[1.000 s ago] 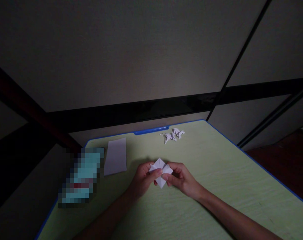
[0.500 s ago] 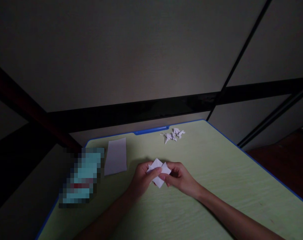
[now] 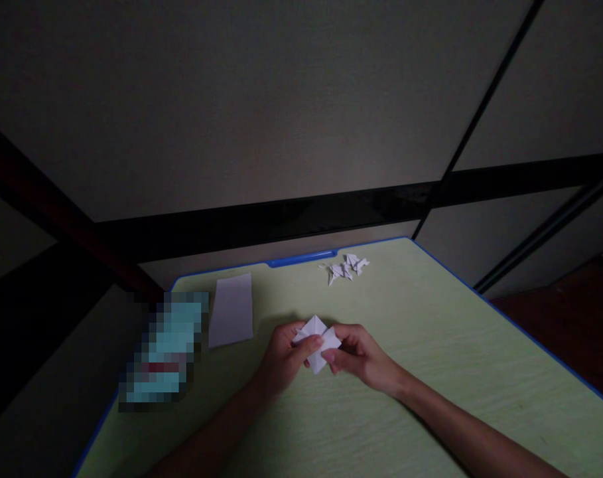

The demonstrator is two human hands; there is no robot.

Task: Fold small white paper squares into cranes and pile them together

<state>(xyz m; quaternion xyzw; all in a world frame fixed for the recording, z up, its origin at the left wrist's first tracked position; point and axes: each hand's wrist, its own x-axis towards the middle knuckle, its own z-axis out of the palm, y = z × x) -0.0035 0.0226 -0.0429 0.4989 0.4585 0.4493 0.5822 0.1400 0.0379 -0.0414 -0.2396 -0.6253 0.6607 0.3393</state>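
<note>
Just above the pale green table [image 3: 430,332], a small piece of folded white paper [image 3: 315,325] is held between both hands. It has pointed flaps at the top, the sides and the bottom. My left hand [image 3: 284,358] is closed on its left side, the thumb pressed across the middle of the paper. On the right side my right hand [image 3: 363,358] pinches the paper, its thumb near the lower right flap. Most of the fingers are hidden behind the paper.
Small folded white paper figures [image 3: 348,267] lie near the table's far edge. A flat stack of white paper [image 3: 231,309] lies at the left, beside a pixelated turquoise object [image 3: 166,352]. A blue handle-like strip [image 3: 304,257] lines the far edge, close to a panelled cabinet front [image 3: 261,113].
My right thumb has shifted slightly outward toward the right flap. The folded paper and my left hand are almost where they were.
</note>
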